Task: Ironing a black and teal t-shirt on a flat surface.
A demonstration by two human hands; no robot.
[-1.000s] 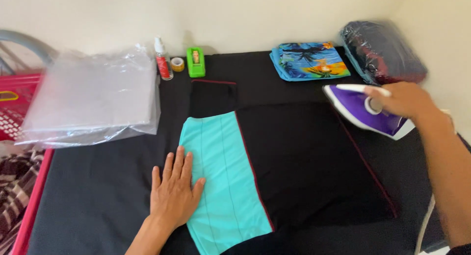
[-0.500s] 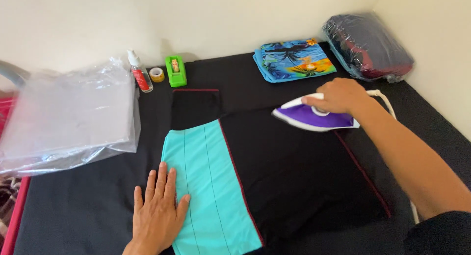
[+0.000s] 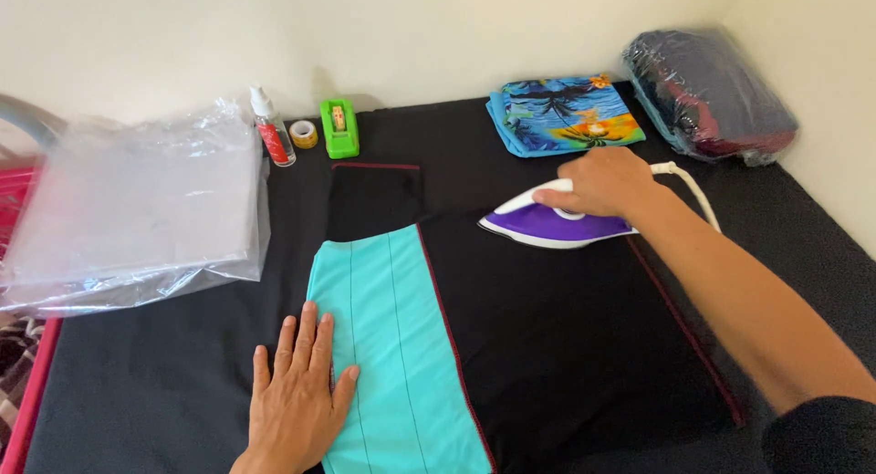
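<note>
Iron (image 3: 557, 223) moved left onto garment (image 3: 547, 337); right hand (image 3: 598, 182) fingers grasping it, left hand (image 3: 297, 396) flat (bag (image 3: 712, 95) holds clothes).

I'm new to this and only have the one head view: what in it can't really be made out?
- Soleplate of the purple iron: hidden, face down on the black and teal garment.
- Iron handle: covered by the right hand.
- Contents of the dark wrapped bundle: blurred by shiny plastic.
- Red basket: cut off by the left edge and covered by the clear plastic bag.
- Left hand: wrist cut off by the bottom edge.
</note>
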